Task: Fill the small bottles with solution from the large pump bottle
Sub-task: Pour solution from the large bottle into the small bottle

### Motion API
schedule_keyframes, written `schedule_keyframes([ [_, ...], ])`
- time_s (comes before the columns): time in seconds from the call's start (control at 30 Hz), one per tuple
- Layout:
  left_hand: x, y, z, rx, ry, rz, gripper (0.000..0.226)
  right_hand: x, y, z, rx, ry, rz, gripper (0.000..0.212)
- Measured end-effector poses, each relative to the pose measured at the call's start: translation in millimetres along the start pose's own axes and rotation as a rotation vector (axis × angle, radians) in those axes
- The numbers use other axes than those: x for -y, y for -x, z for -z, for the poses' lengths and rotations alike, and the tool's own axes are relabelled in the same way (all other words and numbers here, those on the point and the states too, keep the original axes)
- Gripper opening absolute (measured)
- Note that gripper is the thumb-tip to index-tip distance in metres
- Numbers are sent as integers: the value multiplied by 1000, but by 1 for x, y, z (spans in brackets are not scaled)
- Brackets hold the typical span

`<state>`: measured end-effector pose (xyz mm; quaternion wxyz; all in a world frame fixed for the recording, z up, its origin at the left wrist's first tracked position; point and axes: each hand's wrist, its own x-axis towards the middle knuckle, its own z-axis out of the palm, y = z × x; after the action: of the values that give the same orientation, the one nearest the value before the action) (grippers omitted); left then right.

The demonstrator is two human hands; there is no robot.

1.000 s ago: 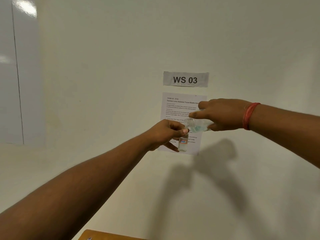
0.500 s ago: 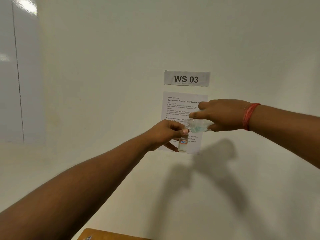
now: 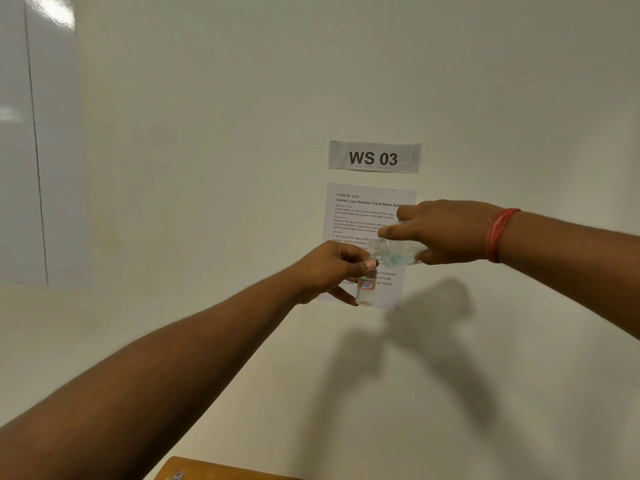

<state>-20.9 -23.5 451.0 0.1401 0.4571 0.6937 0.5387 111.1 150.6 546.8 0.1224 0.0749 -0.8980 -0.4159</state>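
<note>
My left hand [image 3: 329, 270] pinches a small clear bottle [image 3: 366, 291] near its neck and holds it upright in the air; the bottle bears a red and blue label. My right hand [image 3: 446, 232] grips a larger clear bottle [image 3: 394, 252] with pale blue solution inside. That bottle lies tipped almost sideways, its open mouth pointing left just above the small bottle's top. Both hands are raised in front of the wall. No pump head shows on the large bottle.
A white wall fills the view, with a "WS 03" sign [image 3: 374, 157] and a printed instruction sheet [image 3: 367, 209] behind the hands. A corner of a wooden table [image 3: 214, 471] shows at the bottom edge. A glossy panel [image 3: 20, 150] stands at far left.
Both hands and bottles have stayed almost in place, with only a slight shift in view. The large bottle stays tipped over the small one.
</note>
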Motion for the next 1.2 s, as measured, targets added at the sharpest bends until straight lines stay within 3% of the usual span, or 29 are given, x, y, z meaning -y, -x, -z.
schedule_keyframes([
  [0.9, 5, -1, -6, -1, 17, -3, 23, 0, 3, -13, -28, -24, -4, 73],
  [1.2, 13, 0, -16, -3, 26, -21, 23, 7, 15, -42, -32, -297, -113, 75],
])
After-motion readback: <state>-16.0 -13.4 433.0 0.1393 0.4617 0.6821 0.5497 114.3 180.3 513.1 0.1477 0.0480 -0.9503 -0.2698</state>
